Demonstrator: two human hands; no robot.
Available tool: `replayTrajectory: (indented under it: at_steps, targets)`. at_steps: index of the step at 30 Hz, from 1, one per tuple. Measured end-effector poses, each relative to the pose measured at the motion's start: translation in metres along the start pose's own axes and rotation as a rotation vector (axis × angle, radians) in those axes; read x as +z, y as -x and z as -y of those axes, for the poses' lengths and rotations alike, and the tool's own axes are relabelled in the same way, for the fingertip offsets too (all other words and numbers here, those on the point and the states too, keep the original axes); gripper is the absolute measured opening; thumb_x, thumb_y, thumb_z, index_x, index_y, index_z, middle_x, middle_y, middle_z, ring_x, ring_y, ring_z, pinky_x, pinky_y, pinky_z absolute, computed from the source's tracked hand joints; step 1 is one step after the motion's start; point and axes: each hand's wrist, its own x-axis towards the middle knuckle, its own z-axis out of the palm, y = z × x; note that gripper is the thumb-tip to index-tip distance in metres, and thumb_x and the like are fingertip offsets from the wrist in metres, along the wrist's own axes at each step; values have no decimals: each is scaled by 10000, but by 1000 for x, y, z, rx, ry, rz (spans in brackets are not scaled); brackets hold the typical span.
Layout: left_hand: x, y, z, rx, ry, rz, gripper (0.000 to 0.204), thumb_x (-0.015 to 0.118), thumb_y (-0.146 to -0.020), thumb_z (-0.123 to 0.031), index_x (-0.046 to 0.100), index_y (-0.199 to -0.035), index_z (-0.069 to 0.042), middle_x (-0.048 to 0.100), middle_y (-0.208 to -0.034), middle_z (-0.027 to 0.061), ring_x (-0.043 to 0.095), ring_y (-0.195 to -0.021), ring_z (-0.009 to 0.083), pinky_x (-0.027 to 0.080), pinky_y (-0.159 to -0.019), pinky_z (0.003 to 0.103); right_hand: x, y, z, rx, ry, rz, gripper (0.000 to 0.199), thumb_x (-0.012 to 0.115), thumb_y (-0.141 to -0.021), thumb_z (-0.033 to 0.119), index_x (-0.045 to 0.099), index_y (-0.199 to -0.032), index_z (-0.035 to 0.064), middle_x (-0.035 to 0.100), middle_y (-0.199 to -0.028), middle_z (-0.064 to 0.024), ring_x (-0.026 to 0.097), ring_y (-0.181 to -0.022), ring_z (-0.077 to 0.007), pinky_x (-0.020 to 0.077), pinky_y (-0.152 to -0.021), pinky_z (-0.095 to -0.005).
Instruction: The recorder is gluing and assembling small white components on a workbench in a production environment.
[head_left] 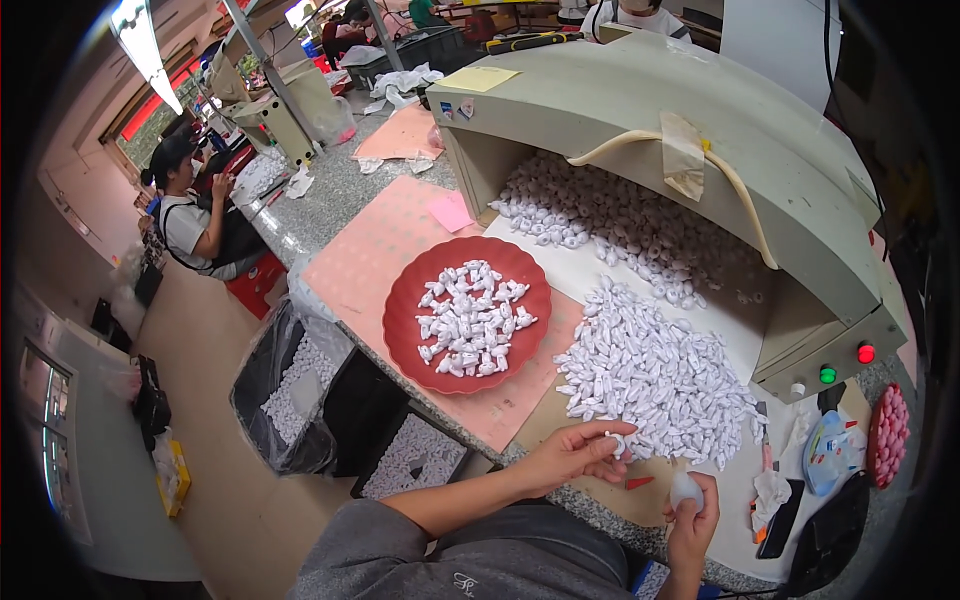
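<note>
My left hand [572,458] pinches a small white plastic piece [618,446] between thumb and fingers at the near edge of a heap of long white plastic parts [655,375]. Close by on the right, my right hand [695,518] is closed around a small translucent squeeze bottle [686,488], its narrow end pointing up. A small red pointed cap [638,483] lies on the brown board between the hands. Further left, a red scalloped bowl [405,345] holds many small white animal-shaped figures [472,318].
A beige hooded machine [640,110] covers another heap of white parts [600,215]. Right of me are a phone [781,520], a black pouch [832,535] and a bowl of pink pieces [888,435]. Bins of white parts [300,390] stand below the table's left edge. A co-worker [195,215] sits at far left.
</note>
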Motion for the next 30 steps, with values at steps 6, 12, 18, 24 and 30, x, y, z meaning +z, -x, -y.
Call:
replayTrajectory:
  at_steps: [6, 12, 18, 24, 30]
  targets:
    - [0, 3, 16, -60, 258, 51, 389, 411, -967, -236, 408, -1318, -71, 518, -1103, 42, 555, -926, 113, 509, -823, 306, 0, 3, -9, -96, -190, -73, 379, 570, -873, 390, 435, -921, 40, 454, -657, 3, 404, -529, -64, 316, -467, -207]
    - [1, 6, 16, -120, 274, 137, 380, 430, -956, -175, 406, -1314, -50, 516, -1156, 63, 569, -995, 149, 501, -880, 323, 5, -1, -10, -56, -438, -178, 435, 625, -827, 426, 447, -891, 35, 456, -668, -15, 413, -547, -79, 331, -484, -222]
    - [-10, 8, 13, -177, 446, 132, 386, 429, -949, -121, 386, -1320, -26, 465, -1284, 124, 535, -1114, 213, 505, -890, 308, 11, -4, -3, -241, -167, -187, 370, 626, -844, 343, 484, -913, 8, 520, -775, -50, 479, -658, -113, 384, -584, -235]
    - [2, 6, 10, -233, 360, -20, 378, 437, -946, -127, 397, -1306, -20, 495, -1248, 148, 559, -1088, 242, 526, -851, 300, 4, -1, -7, -338, -19, -147, 324, 667, -818, 262, 520, -924, -6, 564, -804, -95, 503, -678, -147, 396, -596, -252]
    - [-13, 7, 29, -163, 371, -45, 352, 470, -937, -186, 460, -1238, -5, 572, -1135, 146, 639, -909, 222, 559, -767, 318, 2, 1, -7, -400, 86, -135, 281, 697, -782, 194, 544, -906, -6, 588, -792, -111, 523, -639, -190, 413, -569, -288]
